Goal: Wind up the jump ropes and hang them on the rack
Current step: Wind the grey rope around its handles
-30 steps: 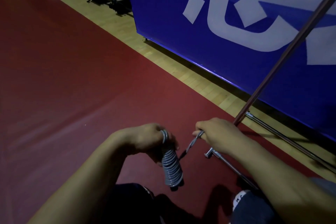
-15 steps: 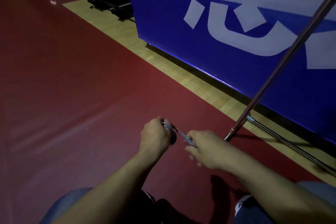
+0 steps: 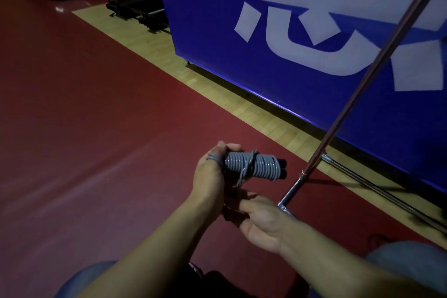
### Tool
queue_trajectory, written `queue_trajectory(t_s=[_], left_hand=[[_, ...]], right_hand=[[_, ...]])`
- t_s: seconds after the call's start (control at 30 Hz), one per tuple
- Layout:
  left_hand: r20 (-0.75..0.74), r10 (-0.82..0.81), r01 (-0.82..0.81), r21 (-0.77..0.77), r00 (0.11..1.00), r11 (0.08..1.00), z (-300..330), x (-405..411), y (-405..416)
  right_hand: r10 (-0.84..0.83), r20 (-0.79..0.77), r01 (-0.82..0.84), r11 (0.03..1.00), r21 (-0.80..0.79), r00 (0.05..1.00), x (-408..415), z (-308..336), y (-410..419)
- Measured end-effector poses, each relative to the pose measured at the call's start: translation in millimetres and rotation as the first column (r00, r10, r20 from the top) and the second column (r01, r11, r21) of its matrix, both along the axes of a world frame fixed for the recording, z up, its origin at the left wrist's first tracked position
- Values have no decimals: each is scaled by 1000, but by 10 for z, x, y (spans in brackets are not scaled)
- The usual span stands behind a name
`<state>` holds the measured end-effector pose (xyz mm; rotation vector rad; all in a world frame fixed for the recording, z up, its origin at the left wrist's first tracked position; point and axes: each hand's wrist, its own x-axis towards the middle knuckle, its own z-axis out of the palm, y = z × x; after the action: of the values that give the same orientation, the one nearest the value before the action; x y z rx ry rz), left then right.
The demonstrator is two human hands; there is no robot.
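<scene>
grey jump rope [image 3: 251, 166], black handles [image 3: 281, 168], red floor [image 3: 96, 116], blue banner [image 3: 217, 19]

glossy metal rack [image 3: 377, 66], matt rubbery jump rope [image 3: 249, 164]

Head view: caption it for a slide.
Left hand holds grey jump rope wound around its black handles; right hand open below.

The wound jump rope [image 3: 254, 167] lies left of the rack [image 3: 312, 167], apart.
</scene>
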<state>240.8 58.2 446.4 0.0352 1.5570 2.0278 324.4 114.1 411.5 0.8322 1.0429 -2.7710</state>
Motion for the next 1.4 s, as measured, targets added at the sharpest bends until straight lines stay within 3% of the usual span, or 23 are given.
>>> queue_trajectory(t_s=[0.1, 0.2, 0.37, 0.5, 0.57, 0.67, 0.77, 0.8, 0.87, 0.93, 1.03, 1.23, 1.33, 1.4], left_hand=[[-163, 108, -107, 13, 981, 994, 46, 123, -7], [-424, 132, -148, -4, 896, 989, 0, 233, 17], [-374, 163, -195, -51, 913, 979, -50, 129, 102], [-497, 198, -321, -174, 845, 931, -119, -77, 103], [-482, 253, -390, -208, 839, 897, -177, -209, 64], [-558, 254, -426, -202, 790, 882, -280, -254, 30], [-504, 325, -474, -200, 800, 858, -335, -248, 73], [-412, 398, -508, -201, 820, 838, -349, -286, 88], [-84, 541, -546, -210, 837, 811, -366, -412, 84], [149, 588, -565, -172, 795, 807, -380, -520, 32], [140, 556, -540, -138, 819, 830, -379, -545, 12], [24, 387, -380, -147, 922, 913, -219, -252, 118], [-57, 277, -282, -166, 959, 945, -102, -106, 93], [-46, 179, -183, -111, 983, 977, 4, -64, 68]], right_hand=[[-43, 20, 41, 996, 80, 999, 12, 46, 18], [-67, 35, 63, 993, 101, 997, 21, 46, 29], [-58, -26, 62, 984, 164, 998, 6, 61, 11], [-16, -218, -12, 992, -126, 976, -7, 169, 50], [-29, -183, -10, 978, -210, 983, -9, 220, 129], [-141, -61, 121, 958, -260, 988, 26, 274, 110], [-353, 25, 349, 907, -237, 935, 91, 305, -24], [-425, 31, 421, 881, -217, 905, 119, 315, -51], [-509, -13, 499, 847, -181, 860, 168, 414, -52], [-452, -72, 455, 889, 40, 889, 207, 466, 7], [-242, -11, 229, 902, 365, 970, 176, 374, 27], [142, 78, -162, 857, 490, 987, 50, 119, -115], [225, 65, -219, 772, 597, 972, 61, 51, -52], [283, 78, -252, 653, 714, 956, 86, 79, 18]])
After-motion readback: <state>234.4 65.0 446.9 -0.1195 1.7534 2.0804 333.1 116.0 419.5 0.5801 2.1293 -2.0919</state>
